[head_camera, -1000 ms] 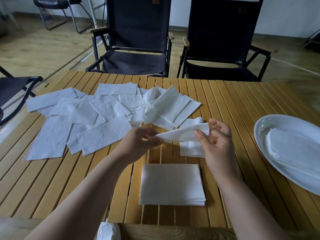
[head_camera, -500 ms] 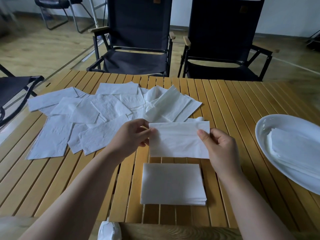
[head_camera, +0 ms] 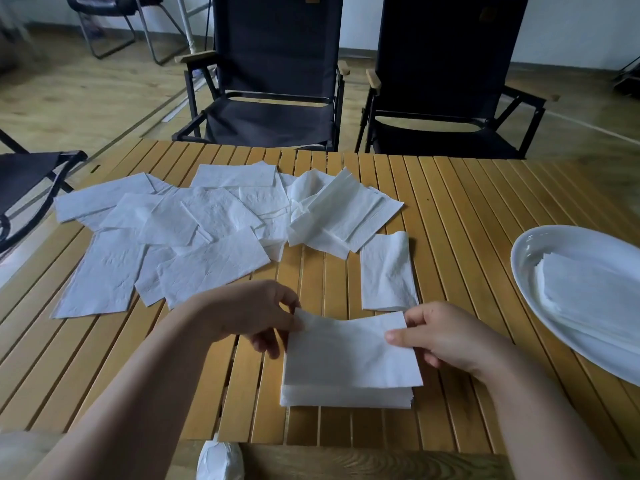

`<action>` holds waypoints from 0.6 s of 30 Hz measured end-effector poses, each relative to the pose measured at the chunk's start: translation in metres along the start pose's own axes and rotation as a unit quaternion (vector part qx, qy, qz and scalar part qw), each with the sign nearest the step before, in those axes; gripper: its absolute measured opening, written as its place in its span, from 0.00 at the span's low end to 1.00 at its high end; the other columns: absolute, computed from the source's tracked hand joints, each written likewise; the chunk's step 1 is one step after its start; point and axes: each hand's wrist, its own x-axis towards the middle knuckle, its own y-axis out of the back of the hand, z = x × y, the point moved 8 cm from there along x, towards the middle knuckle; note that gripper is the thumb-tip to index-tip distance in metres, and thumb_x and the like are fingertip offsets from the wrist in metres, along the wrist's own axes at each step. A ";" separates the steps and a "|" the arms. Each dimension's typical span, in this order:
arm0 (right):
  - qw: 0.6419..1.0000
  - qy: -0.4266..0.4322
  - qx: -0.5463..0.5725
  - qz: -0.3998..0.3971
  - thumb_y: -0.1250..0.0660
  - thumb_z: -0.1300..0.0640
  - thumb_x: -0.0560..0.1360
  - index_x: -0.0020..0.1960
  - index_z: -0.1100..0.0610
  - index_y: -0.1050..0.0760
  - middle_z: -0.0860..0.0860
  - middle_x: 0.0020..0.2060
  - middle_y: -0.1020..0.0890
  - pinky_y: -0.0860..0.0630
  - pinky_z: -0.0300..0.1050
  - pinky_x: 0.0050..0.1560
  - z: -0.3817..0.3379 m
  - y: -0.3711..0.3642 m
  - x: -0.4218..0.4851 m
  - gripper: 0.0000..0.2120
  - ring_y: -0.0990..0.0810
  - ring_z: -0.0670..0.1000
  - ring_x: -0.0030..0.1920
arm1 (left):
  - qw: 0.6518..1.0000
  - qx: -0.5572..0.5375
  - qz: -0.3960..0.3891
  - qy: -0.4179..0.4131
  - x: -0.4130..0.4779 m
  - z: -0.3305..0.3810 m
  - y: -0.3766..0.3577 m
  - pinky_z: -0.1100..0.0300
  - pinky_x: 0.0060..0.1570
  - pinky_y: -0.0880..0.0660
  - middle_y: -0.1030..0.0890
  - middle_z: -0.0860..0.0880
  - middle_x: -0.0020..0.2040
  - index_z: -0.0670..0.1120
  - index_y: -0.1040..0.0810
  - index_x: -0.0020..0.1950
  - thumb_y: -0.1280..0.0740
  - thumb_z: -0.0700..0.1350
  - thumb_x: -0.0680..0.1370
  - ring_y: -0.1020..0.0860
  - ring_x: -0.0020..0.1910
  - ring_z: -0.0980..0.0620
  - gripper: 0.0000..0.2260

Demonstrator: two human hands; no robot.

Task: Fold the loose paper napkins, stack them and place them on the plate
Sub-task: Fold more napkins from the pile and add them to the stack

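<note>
I have both hands on one folded napkin (head_camera: 349,351). My left hand (head_camera: 249,317) pinches its far left corner between thumb and forefinger, with the other fingers curled below. My right hand (head_camera: 446,337) grasps the right edge, thumb lying on top of the sheet and fingers tucked beneath it.

The napkin spans the gap between the two hands and lies over the stack (head_camera: 346,398) of folded sheets. Its near edge rests on top of that stack, and its far edge dips a little between my two grips. The stack sits on the desk (head_camera: 467,209), under and between the hands, close to the near edge.

Just beyond the right hand, a single napkin (head_camera: 386,271) lies flat on the slats, its long side running away from me. Beyond the left hand, and spreading out to its left, is the heap of loose napkins (head_camera: 194,237), overlapping one another, some of them crumpled. Well off to the right of the right hand stands the white plate (head_camera: 526,265), partly cut off by the frame, with a pile (head_camera: 588,296) of folded sheets on it.

Far beyond both hands, past the desk, stand two dark folding chairs (head_camera: 273,64). Near my left forearm, at the bottom edge, there is a white bundle (head_camera: 220,460); I cannot tell what it is.
</note>
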 end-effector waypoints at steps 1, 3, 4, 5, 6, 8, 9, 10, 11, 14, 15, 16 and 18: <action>1.000 -0.004 -0.003 -0.008 0.25 0.46 0.72 0.44 0.53 0.16 0.53 0.35 0.15 0.33 0.43 0.36 0.001 -0.003 0.000 0.10 0.28 0.46 0.26 | 1.000 0.011 -0.001 0.005 0.001 -0.001 -0.001 0.63 0.32 0.23 0.14 0.45 0.41 0.44 0.21 0.54 0.32 0.45 0.80 0.18 0.33 0.52 0.06; 1.000 -0.014 -0.012 -0.015 0.24 0.47 0.71 0.44 0.54 0.15 0.49 0.35 0.14 0.32 0.40 0.33 0.002 -0.006 0.002 0.10 0.23 0.45 0.28 | 0.999 0.040 -0.002 0.013 0.002 -0.003 -0.003 0.64 0.32 0.23 0.14 0.46 0.40 0.43 0.21 0.53 0.31 0.46 0.80 0.18 0.32 0.54 0.07; 0.999 -0.018 -0.026 -0.010 0.23 0.46 0.71 0.43 0.55 0.15 0.49 0.36 0.14 0.29 0.42 0.34 0.002 -0.006 0.003 0.11 0.19 0.47 0.32 | 0.998 0.056 -0.001 0.017 0.003 -0.004 -0.004 0.64 0.32 0.24 0.14 0.46 0.40 0.43 0.21 0.52 0.31 0.46 0.80 0.18 0.32 0.54 0.07; 0.999 -0.022 -0.044 -0.004 0.23 0.45 0.70 0.42 0.55 0.16 0.49 0.37 0.14 0.26 0.46 0.38 0.003 -0.007 0.004 0.13 0.17 0.49 0.36 | 0.997 0.070 0.000 0.022 0.005 -0.006 -0.005 0.65 0.31 0.24 0.14 0.47 0.39 0.44 0.22 0.51 0.31 0.47 0.80 0.18 0.31 0.55 0.06; 0.998 -0.025 -0.059 0.001 0.23 0.44 0.70 0.40 0.56 0.17 0.50 0.35 0.14 0.25 0.48 0.39 0.003 -0.007 0.005 0.15 0.17 0.50 0.36 | 0.996 0.080 0.001 0.027 0.006 -0.007 -0.006 0.65 0.31 0.25 0.14 0.47 0.39 0.44 0.22 0.49 0.31 0.47 0.80 0.18 0.31 0.55 0.06; 0.996 -0.033 -0.080 0.008 0.24 0.43 0.70 0.34 0.56 0.21 0.49 0.29 0.17 0.30 0.44 0.34 0.004 -0.006 0.006 0.17 0.25 0.46 0.26 | 0.995 0.091 0.007 0.037 0.009 -0.010 -0.005 0.66 0.29 0.26 0.15 0.47 0.36 0.44 0.23 0.46 0.31 0.46 0.80 0.19 0.29 0.55 0.06; 0.995 -0.038 -0.087 0.013 0.24 0.43 0.70 0.34 0.55 0.23 0.49 0.27 0.19 0.32 0.41 0.32 0.003 -0.006 0.006 0.17 0.29 0.45 0.23 | 0.994 0.096 0.011 0.042 0.011 -0.010 -0.005 0.65 0.28 0.26 0.16 0.47 0.35 0.44 0.24 0.45 0.31 0.45 0.80 0.19 0.29 0.55 0.06; 0.995 -0.044 -0.091 0.018 0.24 0.43 0.70 0.34 0.54 0.23 0.49 0.26 0.20 0.34 0.40 0.30 0.003 -0.006 0.006 0.18 0.32 0.45 0.22 | 0.994 0.102 0.014 0.045 0.011 -0.011 -0.004 0.65 0.28 0.26 0.16 0.47 0.35 0.43 0.24 0.45 0.31 0.45 0.80 0.20 0.28 0.54 0.07; 0.994 -0.048 -0.093 0.021 0.23 0.42 0.70 0.34 0.54 0.24 0.49 0.25 0.21 0.34 0.40 0.30 0.003 -0.006 0.006 0.18 0.32 0.45 0.22 | 0.993 0.110 0.016 0.047 0.012 -0.011 -0.004 0.65 0.27 0.27 0.17 0.47 0.34 0.43 0.24 0.45 0.31 0.45 0.79 0.21 0.28 0.54 0.07; 0.994 -0.051 -0.097 0.031 0.23 0.43 0.69 0.35 0.55 0.24 0.48 0.25 0.22 0.34 0.40 0.30 0.001 -0.006 0.006 0.18 0.32 0.46 0.23 | 0.990 0.133 0.032 0.040 0.012 -0.010 -0.001 0.67 0.25 0.29 0.18 0.48 0.32 0.44 0.23 0.43 0.29 0.47 0.78 0.22 0.26 0.55 0.08; 0.994 -0.052 -0.095 0.033 0.23 0.43 0.69 0.35 0.55 0.24 0.48 0.26 0.22 0.34 0.40 0.30 0.001 -0.006 0.006 0.18 0.32 0.47 0.23 | 0.989 0.138 0.039 0.037 0.012 -0.010 0.000 0.67 0.25 0.30 0.18 0.49 0.32 0.44 0.23 0.43 0.29 0.48 0.78 0.22 0.26 0.55 0.09; 0.994 -0.053 -0.093 0.035 0.23 0.43 0.69 0.35 0.55 0.25 0.49 0.26 0.22 0.34 0.40 0.30 0.001 -0.006 0.006 0.18 0.32 0.47 0.23 | 0.988 0.142 0.046 0.034 0.013 -0.009 0.001 0.67 0.25 0.30 0.18 0.49 0.32 0.45 0.23 0.43 0.29 0.48 0.78 0.22 0.26 0.56 0.09; 0.993 -0.054 -0.098 0.041 0.23 0.43 0.69 0.34 0.54 0.26 0.49 0.27 0.24 0.34 0.41 0.31 0.002 -0.005 0.007 0.19 0.31 0.48 0.25 | 0.986 0.155 0.062 0.027 0.014 -0.009 0.003 0.68 0.25 0.30 0.17 0.49 0.32 0.45 0.23 0.43 0.29 0.50 0.77 0.22 0.26 0.56 0.10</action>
